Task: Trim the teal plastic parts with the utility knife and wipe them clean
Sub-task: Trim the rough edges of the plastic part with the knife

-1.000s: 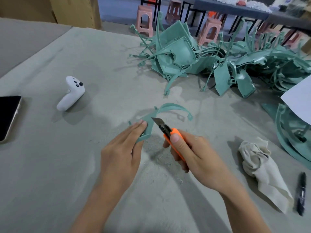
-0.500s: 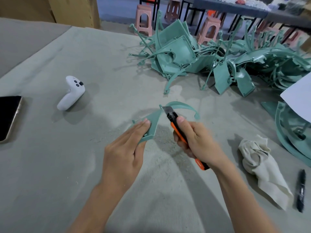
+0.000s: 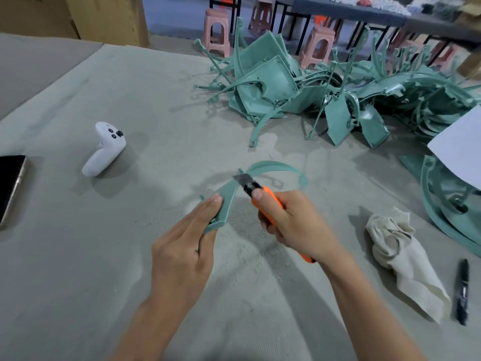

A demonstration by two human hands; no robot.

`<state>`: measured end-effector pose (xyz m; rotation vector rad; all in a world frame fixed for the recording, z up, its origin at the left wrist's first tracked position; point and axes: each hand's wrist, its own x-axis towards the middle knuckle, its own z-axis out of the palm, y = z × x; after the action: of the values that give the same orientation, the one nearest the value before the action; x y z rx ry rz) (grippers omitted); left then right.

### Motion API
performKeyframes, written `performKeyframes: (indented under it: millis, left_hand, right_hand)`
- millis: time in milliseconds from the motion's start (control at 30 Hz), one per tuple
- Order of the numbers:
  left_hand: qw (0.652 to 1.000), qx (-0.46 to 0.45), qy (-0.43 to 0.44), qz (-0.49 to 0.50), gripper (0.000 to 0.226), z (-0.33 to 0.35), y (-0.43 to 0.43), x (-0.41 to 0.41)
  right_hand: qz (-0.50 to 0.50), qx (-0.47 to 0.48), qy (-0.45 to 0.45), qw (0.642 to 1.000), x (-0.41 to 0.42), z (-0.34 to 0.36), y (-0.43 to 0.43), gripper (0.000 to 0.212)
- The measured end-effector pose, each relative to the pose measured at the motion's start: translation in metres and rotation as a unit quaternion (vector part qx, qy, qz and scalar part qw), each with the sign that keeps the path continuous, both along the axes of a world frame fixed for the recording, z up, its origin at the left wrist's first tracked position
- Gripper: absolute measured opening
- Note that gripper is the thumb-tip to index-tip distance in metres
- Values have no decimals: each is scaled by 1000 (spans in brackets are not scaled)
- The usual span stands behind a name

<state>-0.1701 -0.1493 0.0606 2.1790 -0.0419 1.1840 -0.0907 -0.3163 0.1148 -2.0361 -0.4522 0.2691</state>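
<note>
One teal part (image 3: 228,198) — left hand (image 3: 182,251) holding, right hand (image 3: 294,222) gripping knife (image 3: 253,189).

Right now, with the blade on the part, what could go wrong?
The blade of the utility knife rests on the teal part near the fingertips of the left hand; a slip by the right hand could cut them. The part's thin arc looks unsupported and may flex, making the blade skip.

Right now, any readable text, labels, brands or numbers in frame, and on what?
None readable.
Black marker: pale print on barrel, too blurred to read.
White controller: buttons, no legible marks.
Phone: screen dark.
White sheet: visible side blank.
Teal part, utility knife: no markings visible.
</note>
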Motion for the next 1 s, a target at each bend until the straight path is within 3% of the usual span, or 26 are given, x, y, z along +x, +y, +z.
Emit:
performKeyframes:
  millis: [267, 400, 500, 667, 867, 1000]
  left_hand:
    - [1000, 18, 13, 11, 34, -2, -2, -5]
    - [1000, 16, 7, 21, 33, -3, -3, -4]
    - [999, 26, -6, 18, 33, -3, -3, -3]
    - [998, 52, -46, 12, 30, -7, -1, -5]
    - [997, 57, -54, 6, 31, -19, 4, -10]
    - [997, 58, -55, 3, 34, -22, 4, -6]
  right_hand:
    - [-113, -76, -7, 991, 38, -3, -7, 60]
    - [-57, -3, 10, 998, 10, -1, -4, 57]
    - [-3, -12, 9, 1000, -9, -3, 3, 58]
    - [-69, -33, -20, 997, 12, -5, 2, 61]
    - [-162, -72, 17, 984, 42, -11, -13, 62]
    - [-94, -29, 5, 995, 12, -1, -2, 61]
